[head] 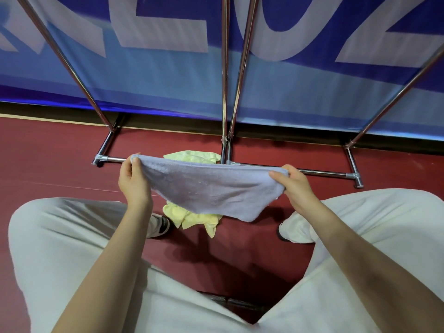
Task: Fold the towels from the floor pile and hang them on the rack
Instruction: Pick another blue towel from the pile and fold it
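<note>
A pale blue towel [206, 186] hangs stretched between my hands above the floor, sagging in the middle. My left hand [134, 181] pinches its left corner, and my right hand [295, 188] grips its right corner. Under it on the red floor lies a pile of yellow towels [192, 218], partly hidden by the blue towel; more yellow cloth shows behind the blue towel's top edge. The chrome rack [224, 68] stands just beyond, its upright poles rising out of view and its base bar [319, 173] running along the floor.
My knees in light trousers [60, 248] frame the view on both sides, with my shoes [159, 224] on the red floor beside the yellow pile. A blue banner [168, 75] with large white letters closes the space behind the rack.
</note>
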A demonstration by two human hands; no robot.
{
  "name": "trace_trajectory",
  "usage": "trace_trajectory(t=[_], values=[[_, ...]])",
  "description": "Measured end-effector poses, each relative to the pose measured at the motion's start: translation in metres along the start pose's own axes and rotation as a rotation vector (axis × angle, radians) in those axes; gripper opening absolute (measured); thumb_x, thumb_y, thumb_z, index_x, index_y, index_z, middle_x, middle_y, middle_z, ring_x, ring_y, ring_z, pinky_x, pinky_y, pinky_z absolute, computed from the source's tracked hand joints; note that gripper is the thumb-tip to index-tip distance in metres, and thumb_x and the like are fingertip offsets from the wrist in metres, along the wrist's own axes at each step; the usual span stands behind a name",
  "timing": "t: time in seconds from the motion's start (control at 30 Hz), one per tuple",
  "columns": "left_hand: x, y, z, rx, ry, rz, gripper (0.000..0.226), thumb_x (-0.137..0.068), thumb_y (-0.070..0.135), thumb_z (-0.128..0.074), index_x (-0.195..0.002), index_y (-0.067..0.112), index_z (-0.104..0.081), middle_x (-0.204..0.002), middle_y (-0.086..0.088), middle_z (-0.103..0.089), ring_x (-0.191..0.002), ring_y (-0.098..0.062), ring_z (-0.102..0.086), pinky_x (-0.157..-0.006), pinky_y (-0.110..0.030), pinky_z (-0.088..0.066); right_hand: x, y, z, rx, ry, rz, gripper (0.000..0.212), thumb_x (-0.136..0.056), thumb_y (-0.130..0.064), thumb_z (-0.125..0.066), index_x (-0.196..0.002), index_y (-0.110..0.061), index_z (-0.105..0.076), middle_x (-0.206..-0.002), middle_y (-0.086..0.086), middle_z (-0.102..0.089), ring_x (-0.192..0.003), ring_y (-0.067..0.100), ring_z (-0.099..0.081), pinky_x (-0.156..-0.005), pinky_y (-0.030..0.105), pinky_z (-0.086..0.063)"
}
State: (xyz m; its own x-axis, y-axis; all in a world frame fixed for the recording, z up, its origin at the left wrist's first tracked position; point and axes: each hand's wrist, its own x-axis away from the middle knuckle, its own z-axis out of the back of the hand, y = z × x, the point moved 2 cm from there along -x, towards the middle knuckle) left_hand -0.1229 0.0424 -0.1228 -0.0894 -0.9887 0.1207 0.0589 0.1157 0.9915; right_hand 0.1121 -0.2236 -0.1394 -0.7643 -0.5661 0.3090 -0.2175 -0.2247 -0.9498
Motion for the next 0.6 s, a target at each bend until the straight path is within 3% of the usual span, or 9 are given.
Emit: trace_trajectory(t=[0.1, 0.17, 0.3, 0.47, 0.6], values=[[-0.001, -0.012, -0.003, 0.009, 0.023, 0.11, 0.022, -0.099, 0.029, -0.046, -0.109, 0.025, -0.065, -0.124, -0.005, -0.064, -0.122, -0.021, -0.056, -0.101, -0.034, -0.044, 0.004, -0.009, -0.002, -0.014, 0.052, 0.084, 0.028, -0.084, -0.019, -0.07, -0.07, -0.018, -0.045, -0.067, -0.001, -0.043, -0.064, 0.01, -0.042, -0.059, 0.025, -0.033], [0.001, -0.011, -0.005, 0.005, 0.016, 0.108, 0.022, -0.099, 0.031, -0.046, -0.108, 0.028, -0.065, -0.122, -0.001, -0.064, -0.122, -0.02, -0.056, -0.103, -0.036, -0.043, 0.009, -0.018, -0.002, -0.019, 0.121, 0.149, 0.026, -0.084, -0.021, -0.069, -0.072, -0.016, -0.046, -0.069, 0.0, -0.043, -0.067, 0.012, -0.04, -0.06, 0.026, -0.033], [0.003, -0.004, -0.012, -0.003, -0.062, 0.047, 0.021, -0.099, 0.031, -0.046, -0.107, 0.028, -0.065, -0.11, 0.01, -0.062, -0.109, -0.009, -0.056, -0.097, -0.026, -0.043, 0.014, -0.036, 0.006, -0.027, 0.262, 0.243, 0.019, -0.089, -0.017, -0.064, -0.076, -0.014, -0.05, -0.071, -0.003, -0.046, -0.069, 0.01, -0.042, -0.061, 0.023, -0.036], [0.007, -0.009, -0.018, -0.037, -0.108, 0.101, 0.022, -0.098, 0.032, -0.045, -0.087, 0.032, -0.064, -0.089, 0.011, -0.058, -0.089, -0.01, -0.052, -0.081, -0.027, -0.043, 0.014, -0.045, 0.002, -0.029, 0.303, 0.248, 0.023, -0.091, -0.019, -0.061, -0.072, -0.019, -0.047, -0.068, -0.009, -0.047, -0.064, 0.005, -0.042, -0.061, 0.021, -0.037], [0.011, 0.002, -0.021, -0.154, -0.125, -0.034, 0.02, -0.101, 0.031, -0.04, -0.097, 0.02, -0.057, -0.084, 0.016, -0.053, -0.076, 0.004, -0.047, -0.07, -0.014, -0.039, 0.011, -0.052, 0.005, -0.141, 0.345, 0.211, 0.017, -0.09, -0.02, -0.062, -0.075, -0.019, -0.053, -0.073, -0.003, -0.053, -0.072, 0.013, -0.05, -0.066, 0.028, -0.043]])
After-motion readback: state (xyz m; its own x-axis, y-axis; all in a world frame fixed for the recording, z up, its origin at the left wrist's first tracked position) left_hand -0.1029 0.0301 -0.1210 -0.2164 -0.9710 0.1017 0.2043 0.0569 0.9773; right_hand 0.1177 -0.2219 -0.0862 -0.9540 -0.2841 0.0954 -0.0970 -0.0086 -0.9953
